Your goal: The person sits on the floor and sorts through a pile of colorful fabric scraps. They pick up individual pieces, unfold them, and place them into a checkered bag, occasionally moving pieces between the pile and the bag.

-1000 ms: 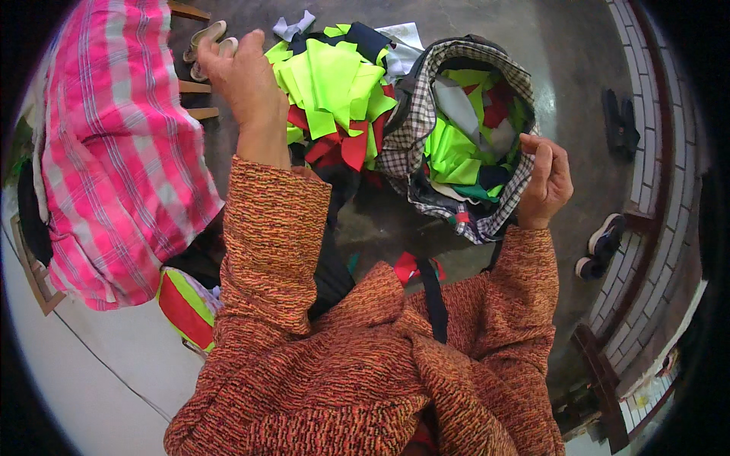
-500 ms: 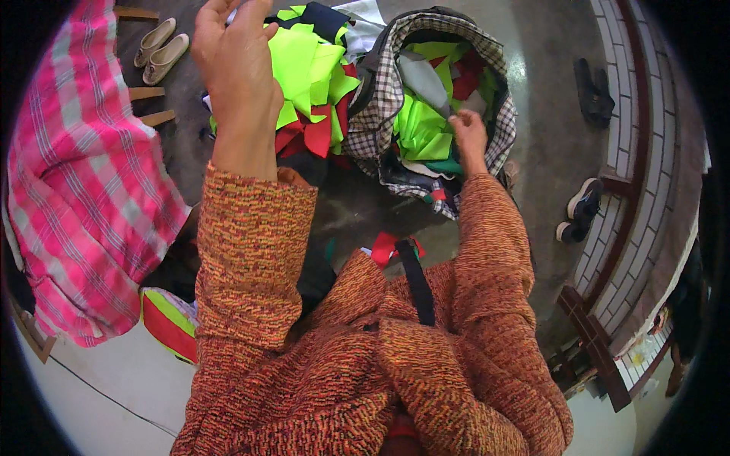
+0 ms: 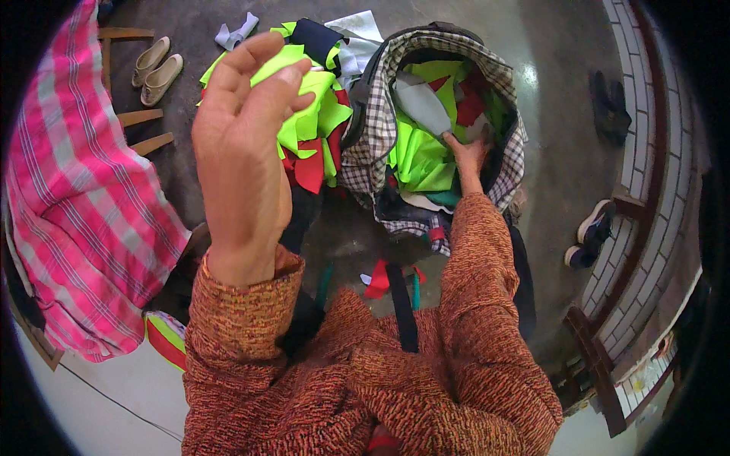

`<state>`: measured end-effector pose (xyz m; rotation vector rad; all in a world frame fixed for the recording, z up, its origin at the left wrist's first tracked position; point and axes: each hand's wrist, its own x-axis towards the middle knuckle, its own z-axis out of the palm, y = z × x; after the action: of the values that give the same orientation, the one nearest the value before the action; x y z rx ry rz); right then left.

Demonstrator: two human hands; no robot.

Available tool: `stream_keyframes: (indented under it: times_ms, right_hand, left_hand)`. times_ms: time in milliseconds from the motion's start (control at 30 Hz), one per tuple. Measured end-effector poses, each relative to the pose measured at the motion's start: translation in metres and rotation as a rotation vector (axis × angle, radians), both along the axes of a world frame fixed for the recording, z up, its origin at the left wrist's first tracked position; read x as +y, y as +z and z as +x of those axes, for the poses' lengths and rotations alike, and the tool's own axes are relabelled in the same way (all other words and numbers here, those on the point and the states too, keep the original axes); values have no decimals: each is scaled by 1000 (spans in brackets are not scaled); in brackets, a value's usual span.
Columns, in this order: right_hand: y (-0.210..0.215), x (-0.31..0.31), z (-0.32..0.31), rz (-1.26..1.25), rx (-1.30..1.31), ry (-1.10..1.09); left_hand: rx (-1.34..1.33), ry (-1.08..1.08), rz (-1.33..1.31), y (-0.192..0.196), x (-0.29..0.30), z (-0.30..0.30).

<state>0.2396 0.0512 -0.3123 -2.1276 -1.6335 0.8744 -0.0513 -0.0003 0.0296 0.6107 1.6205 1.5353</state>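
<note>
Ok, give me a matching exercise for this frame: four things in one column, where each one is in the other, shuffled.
Things:
1. left hand
2. right hand
3. beige shoes
4. pink plaid cloth

Places:
A. inside the checked bag
B. on the floor, top left
C. raised above the scrap pile
D. along the left edge

Pairs: 1-C, 2-A, 3-B, 4-D

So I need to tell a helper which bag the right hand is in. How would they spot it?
Start at the heap of neon-green scraps on the grey floor. Just right of it stands the bag, with the right hand inside. It alone has a black-and-white checked cloth rim, stuffed with green, red and grey pieces.
</note>
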Motion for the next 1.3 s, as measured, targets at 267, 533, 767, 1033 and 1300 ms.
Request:
stream_keyframes:
  times_ms: [267, 533, 767, 1033, 1300]
  right_hand:
    - [-23, 16, -6, -81, -23, 135]
    - [-3, -9, -28, 46, -142, 178]
    - [76, -34, -57, 55, -182, 400]
    - [151, -36, -31, 123, -80, 453]
    - [227, -47, -13, 414, 381, 167]
  left_hand:
    - [-102, -13, 36, -3, -6, 8]
    - [-179, -20, -32, 0, -2, 18]
    - [-143, -114, 11, -9, -7, 12]
    - [-202, -174, 78, -10, -14, 5]
    - [-194, -212, 46, -6, -19, 11]
